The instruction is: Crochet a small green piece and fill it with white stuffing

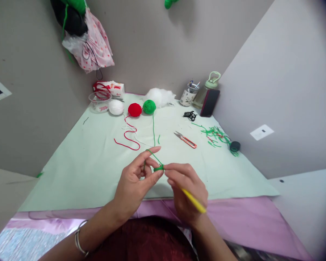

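Between the thumb and fingers of my left hand (137,177) is a small green crochet piece (159,168). Green yarn runs over the raised index finger of that hand down to the piece. My right hand (188,186) is closed around a crochet hook (192,200) with a yellow handle; its tip, at the green piece, is hidden by the fingers. The fingertips of both hands nearly meet at the piece. A green yarn ball (149,107) lies farther back, its strand leading toward my left hand.
Red (135,110) and white (116,107) yarn balls sit beside the green one, loose strands in front. Thread snips (185,140) lie right of centre. Yarn scraps (214,135), black tape (235,146), a phone (210,103), a bottle (203,95) and a pen cup (188,95) stand or lie at right.
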{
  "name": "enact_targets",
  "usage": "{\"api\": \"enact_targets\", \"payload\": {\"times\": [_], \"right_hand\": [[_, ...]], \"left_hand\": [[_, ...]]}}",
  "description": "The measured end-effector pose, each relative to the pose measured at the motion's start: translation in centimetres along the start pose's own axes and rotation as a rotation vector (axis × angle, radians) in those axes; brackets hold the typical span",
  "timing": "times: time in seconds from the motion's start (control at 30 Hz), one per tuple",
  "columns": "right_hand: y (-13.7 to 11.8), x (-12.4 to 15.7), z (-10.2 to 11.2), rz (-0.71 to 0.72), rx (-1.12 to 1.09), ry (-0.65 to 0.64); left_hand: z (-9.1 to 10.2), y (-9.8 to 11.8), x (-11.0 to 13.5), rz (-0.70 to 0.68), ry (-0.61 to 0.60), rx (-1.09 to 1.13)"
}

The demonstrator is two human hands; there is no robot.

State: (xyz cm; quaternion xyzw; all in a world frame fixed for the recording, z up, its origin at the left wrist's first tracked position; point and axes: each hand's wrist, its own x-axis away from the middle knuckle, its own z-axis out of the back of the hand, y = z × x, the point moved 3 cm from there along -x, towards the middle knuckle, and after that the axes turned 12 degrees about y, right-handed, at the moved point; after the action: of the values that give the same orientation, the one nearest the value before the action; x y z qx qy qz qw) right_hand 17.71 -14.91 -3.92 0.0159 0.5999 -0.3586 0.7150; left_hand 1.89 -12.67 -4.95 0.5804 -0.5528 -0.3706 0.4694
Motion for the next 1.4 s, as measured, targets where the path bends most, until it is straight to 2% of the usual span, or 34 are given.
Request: {"api": "enact_targets", "payload": {"times": [0.1,0.17,0.23,0.33,0.37,0.43,0.53,0.63,0.7,0.73,0.77,0.83,0.9,0.97,1.07,1.17,1.3,1.4], "right_hand": [[-0.3,0.4,-0.3,0.075,0.074,0.063],[-0.2,0.3,-0.2,-0.028,0.004,0.129],[0.3,-0.2,-0.1,-0.219,-0.144,0.182],[1.2,-0.8,-0.4,-0.533,-0.456,0.226],[1.4,-0.9,-0.6,-0.586,-0.518,0.221],[1.4,-1.0,-1.1,-0.598,-0.532,0.184],[1.0,-0.6,-1.5,-0.45,-0.368,0.141],[0.3,0.1,-1.5,-0.225,-0.146,0.131],[-0.1,0.3,-1.4,-0.082,-0.027,0.124],[-0.1,0.3,-1.3,-0.059,-0.008,0.126],[0.1,0.3,-1.2,-0.089,-0.023,0.133],[0.7,-0.1,-0.9,-0.28,-0.138,0.176],[1.4,-0.4,-0.9,-0.498,-0.308,0.211],[1.6,-0.6,-1.1,-0.605,-0.438,0.202],[1.7,-0.6,-1.5,-0.615,-0.474,0.144],[2.0,-0.3,-1.5,-0.673,-0.491,0.153],[2.5,-0.3,-1.4,-0.765,-0.563,0.171],[2.2,-0.6,-1.1,-0.733,-0.557,0.144]], "left_hand": [[-0.4,-0.4,-0.1,0.276,-0.122,0.222],[-0.5,-0.5,-0.2,0.441,-0.194,0.344],[-0.4,-0.3,-0.4,0.484,-0.215,0.399],[-0.2,0.0,-0.5,0.433,-0.207,0.391],[-0.3,0.0,-0.4,0.421,-0.211,0.374],[-0.5,-0.1,-0.2,0.387,-0.209,0.333],[-0.6,-0.4,0.0,0.299,-0.144,0.267],[-0.5,-0.5,-0.1,0.239,-0.073,0.262],[-0.5,-0.6,-0.3,0.292,-0.088,0.309],[-0.5,-0.6,-0.4,0.343,-0.111,0.34],[-0.4,-0.6,-0.5,0.398,-0.136,0.367],[-0.2,-0.5,-0.8,0.466,-0.169,0.404],[0.0,-0.4,-1.0,0.442,-0.167,0.411],[0.1,-0.3,-0.9,0.374,-0.168,0.373],[0.0,-0.4,-0.5,0.265,-0.179,0.263],[0.1,-0.4,-0.3,0.194,-0.167,0.178],[0.5,-0.2,-0.4,0.156,-0.152,0.142],[0.8,-0.2,-0.5,0.14,-0.142,0.111]]}}
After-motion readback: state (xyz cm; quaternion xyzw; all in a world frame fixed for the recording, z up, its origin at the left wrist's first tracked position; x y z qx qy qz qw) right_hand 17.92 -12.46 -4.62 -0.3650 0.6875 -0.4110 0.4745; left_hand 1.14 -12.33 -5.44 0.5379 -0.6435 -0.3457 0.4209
